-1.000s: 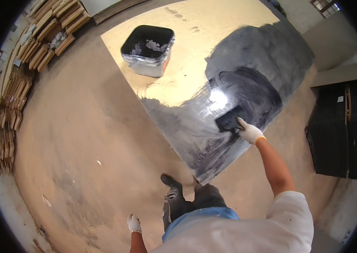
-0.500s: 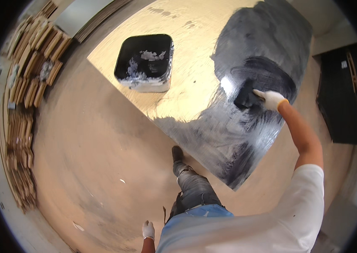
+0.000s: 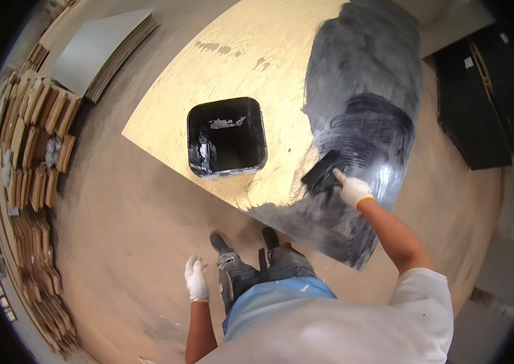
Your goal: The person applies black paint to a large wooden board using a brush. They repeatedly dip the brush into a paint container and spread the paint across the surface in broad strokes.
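Observation:
My right hand, in a white knitted glove with a yellow cuff, is closed on a flat black spreader. The spreader's face lies against a pale board, at the border of a wet black coating that covers the board's right side and near edge. Streaks curve through the coating beyond the tool. On the bare part stands a square black-rimmed bucket with dark coating smeared inside. My left hand, gloved too, hangs beside my left leg, holding nothing, its fingers loosely apart.
Stacked wooden pieces line the left wall. Behind them lies a pile of flat sheets. Dark panels lean at the right. My feet stand on the brown floor close to the board's near edge.
My right hand has drawn the spreader nearer and to the left across the board. My left hand has come forward from low beside my body. Both feet now show.

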### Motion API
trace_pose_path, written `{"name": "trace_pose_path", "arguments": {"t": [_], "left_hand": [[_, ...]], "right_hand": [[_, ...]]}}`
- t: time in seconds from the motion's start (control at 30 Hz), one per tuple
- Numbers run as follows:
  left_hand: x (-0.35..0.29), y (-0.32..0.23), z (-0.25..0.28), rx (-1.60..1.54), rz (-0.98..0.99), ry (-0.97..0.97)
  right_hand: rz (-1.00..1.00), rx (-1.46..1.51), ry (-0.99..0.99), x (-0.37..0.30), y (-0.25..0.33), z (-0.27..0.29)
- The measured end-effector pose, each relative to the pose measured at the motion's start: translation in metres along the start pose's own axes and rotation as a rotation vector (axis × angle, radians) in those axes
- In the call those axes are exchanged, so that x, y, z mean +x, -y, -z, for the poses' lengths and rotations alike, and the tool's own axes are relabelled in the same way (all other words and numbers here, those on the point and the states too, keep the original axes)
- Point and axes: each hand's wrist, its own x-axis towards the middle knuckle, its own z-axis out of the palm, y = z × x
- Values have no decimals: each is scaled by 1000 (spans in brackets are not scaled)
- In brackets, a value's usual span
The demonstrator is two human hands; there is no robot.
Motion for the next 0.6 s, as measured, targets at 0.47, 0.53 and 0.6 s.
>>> {"name": "trace_pose_path", "arguments": {"t": [0.47,0.53,0.6], "left_hand": [[90,-206,-176,-435,630,829],[96,-208,-178,-366,635,814],[104,-218,-178,-296,614,739]], "right_hand": [[-428,628,-114,-1,158,-26],[-360,518,-191,0,183,-44],[-405,531,-148,-13,200,-72]]}}
